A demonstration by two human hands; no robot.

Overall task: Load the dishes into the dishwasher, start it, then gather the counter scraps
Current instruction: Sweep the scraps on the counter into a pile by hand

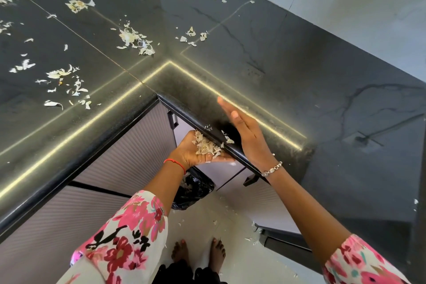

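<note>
Scraps (205, 146) lie loose in the cupped left hand (187, 157), fingers seemingly relaxed; the flat, empty right hand (249, 138) stands just above. Overfilling could spill flakes.

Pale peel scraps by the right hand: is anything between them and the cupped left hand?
Nothing visible. The pale papery peel scraps lie at the edge of the glossy black stone counter, beside the flat right hand; the left hand is cupped directly below.

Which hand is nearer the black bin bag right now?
Left. The left hand, cupping scraps below the counter, is directly above the bin bag; the right hand rests on the counter.
</note>
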